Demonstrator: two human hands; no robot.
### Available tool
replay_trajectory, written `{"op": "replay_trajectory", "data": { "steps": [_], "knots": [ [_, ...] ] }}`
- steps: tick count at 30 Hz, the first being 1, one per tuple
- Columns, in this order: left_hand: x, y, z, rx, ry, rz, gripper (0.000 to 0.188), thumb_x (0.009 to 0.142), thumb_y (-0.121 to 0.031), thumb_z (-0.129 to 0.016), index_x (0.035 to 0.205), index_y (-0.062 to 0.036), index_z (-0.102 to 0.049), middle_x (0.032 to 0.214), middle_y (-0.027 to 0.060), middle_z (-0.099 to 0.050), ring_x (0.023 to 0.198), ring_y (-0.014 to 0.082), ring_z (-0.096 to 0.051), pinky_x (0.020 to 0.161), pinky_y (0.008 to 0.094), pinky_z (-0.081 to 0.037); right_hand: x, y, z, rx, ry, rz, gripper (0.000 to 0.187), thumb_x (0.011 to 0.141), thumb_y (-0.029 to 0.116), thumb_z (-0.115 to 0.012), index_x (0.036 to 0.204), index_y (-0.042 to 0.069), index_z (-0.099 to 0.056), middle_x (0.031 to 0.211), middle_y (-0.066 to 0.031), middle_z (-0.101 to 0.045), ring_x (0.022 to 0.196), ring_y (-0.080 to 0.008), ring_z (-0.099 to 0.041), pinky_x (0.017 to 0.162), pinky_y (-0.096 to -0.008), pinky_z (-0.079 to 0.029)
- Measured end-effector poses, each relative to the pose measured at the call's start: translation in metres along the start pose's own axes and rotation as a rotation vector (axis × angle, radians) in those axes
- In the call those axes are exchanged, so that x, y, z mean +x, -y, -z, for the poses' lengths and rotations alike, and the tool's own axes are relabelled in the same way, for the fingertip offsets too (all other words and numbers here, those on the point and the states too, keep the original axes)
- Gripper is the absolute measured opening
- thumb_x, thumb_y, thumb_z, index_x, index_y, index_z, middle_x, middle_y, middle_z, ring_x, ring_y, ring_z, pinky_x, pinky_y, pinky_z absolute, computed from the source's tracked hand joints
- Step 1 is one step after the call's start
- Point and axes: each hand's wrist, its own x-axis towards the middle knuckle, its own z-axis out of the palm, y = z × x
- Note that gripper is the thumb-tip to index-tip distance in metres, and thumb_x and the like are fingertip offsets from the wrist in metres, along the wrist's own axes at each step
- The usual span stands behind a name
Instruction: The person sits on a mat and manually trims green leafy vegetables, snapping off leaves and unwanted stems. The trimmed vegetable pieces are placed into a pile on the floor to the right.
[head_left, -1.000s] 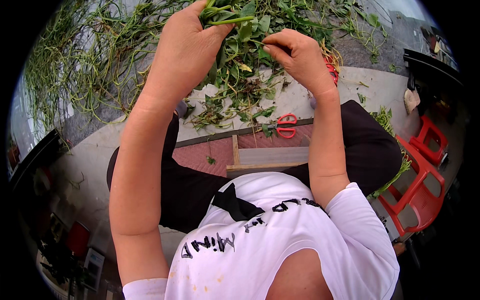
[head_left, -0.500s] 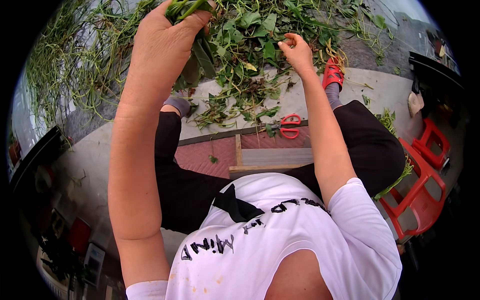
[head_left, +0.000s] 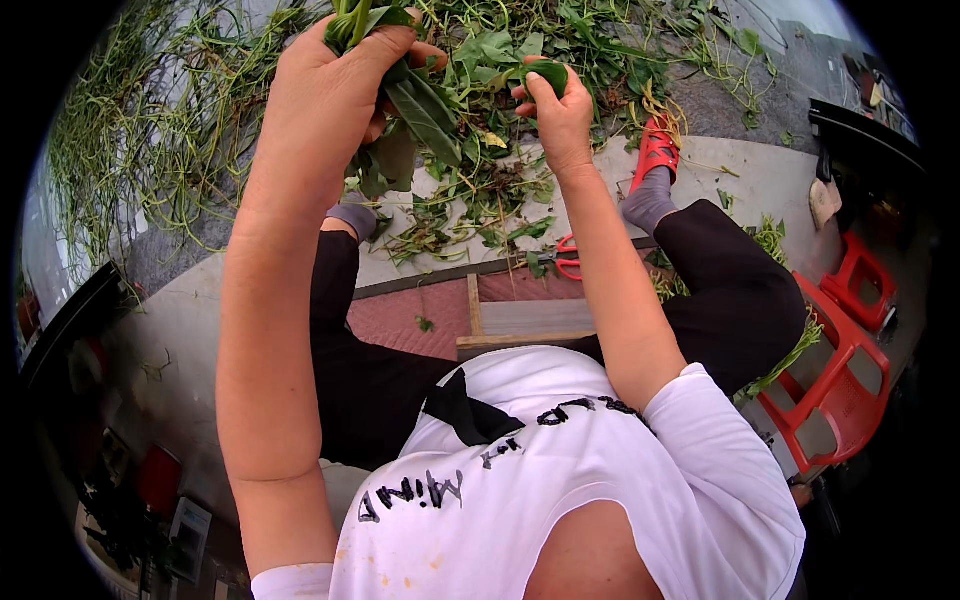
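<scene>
Raised at the upper left, my left hand (head_left: 325,95) is closed round a bunch of leafy green stems (head_left: 425,112), whose broad leaves hang down below the fist. My right hand (head_left: 562,115) is held up to its right, thumb and fingers pinching a green leaf (head_left: 546,75). A gap separates the two hands. Beneath and beyond them lies a spread heap of leafy vines (head_left: 490,60), with bits of leaf scattered toward me. Red-handled scissors (head_left: 567,258) rest on the floor, partly hidden by my right forearm.
Long thin green stems (head_left: 150,120) are strewn at the far left. A wooden-edged board (head_left: 530,317) lies between my legs. Red plastic stools (head_left: 840,385) stand at the right, near another bundle of stems (head_left: 790,360). My foot in a red clog (head_left: 657,150) is beside the heap.
My right hand has moved left toward the left hand and now pinches a leaf. The left hand's bunch has shifted slightly, showing more of its leaves. My right leg has moved slightly left.
</scene>
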Motion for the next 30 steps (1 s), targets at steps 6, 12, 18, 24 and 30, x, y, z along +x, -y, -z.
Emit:
{"op": "replay_trajectory", "data": {
  "steps": [6,12,18,24,30],
  "knots": [
    [-0.008,0.003,-0.013,-0.041,0.082,0.18,0.027,0.091,-0.024,-0.052,0.107,-0.0024,-0.058,0.089,0.0054,-0.067,0.054,0.0058,-0.053,0.043,0.0184,-0.04,-0.028,0.109,-0.029,0.385,0.291,0.23,0.024,0.091,0.015,-0.036,0.102,-0.001,-0.049,0.087,-0.0164,-0.063,0.069,-0.0197,-0.061,0.06,-0.0294,-0.051],
    [0.001,0.011,-0.014,-0.405,0.075,0.245,0.016,0.085,-0.019,-0.058,0.082,-0.0042,-0.062,0.078,0.0039,-0.062,0.06,0.0122,-0.058,0.05,0.0243,-0.048,-0.06,0.119,-0.047,-0.191,0.384,0.771,0.009,0.081,0.004,-0.051,0.09,0.003,-0.053,0.088,-0.008,-0.061,0.072,-0.0203,-0.057,0.073,-0.0297,-0.048],
    [0.001,0.018,0.002,-0.359,-0.113,0.127,0.022,0.084,-0.011,-0.056,0.105,-0.0072,-0.054,0.083,0.0026,-0.064,0.082,0.013,-0.06,0.071,0.0291,-0.042,-0.063,0.096,-0.054,-0.204,0.43,0.828,0.015,0.074,0.007,-0.06,0.088,0.004,-0.055,0.094,-0.0107,-0.06,0.078,-0.0276,-0.059,0.071,-0.0317,-0.05],
    [0.003,0.003,0.026,-0.327,-0.148,0.044,0.02,0.088,-0.015,-0.056,0.107,-0.0062,-0.056,0.086,0.0063,-0.067,0.078,0.013,-0.059,0.068,0.028,-0.046,0.017,-0.033,-0.024,-0.743,0.256,0.143,0.02,0.085,0.02,-0.057,0.101,0.008,-0.06,0.1,-0.0088,-0.057,0.08,-0.0223,-0.06,0.075,-0.0343,-0.049],
    [0.0,0.004,0.024,-0.309,-0.093,0.051,0.021,0.09,-0.013,-0.054,0.105,0.0001,-0.06,0.089,0.0089,-0.066,0.081,0.0126,-0.061,0.071,0.0258,-0.049,0.074,-0.085,-0.032,-1.212,0.35,-0.124,0.033,0.086,0.024,-0.054,0.119,0.024,-0.057,0.131,-0.0064,-0.041,0.121,-0.0256,-0.041,0.096,-0.0407,-0.04]
  ]
}}
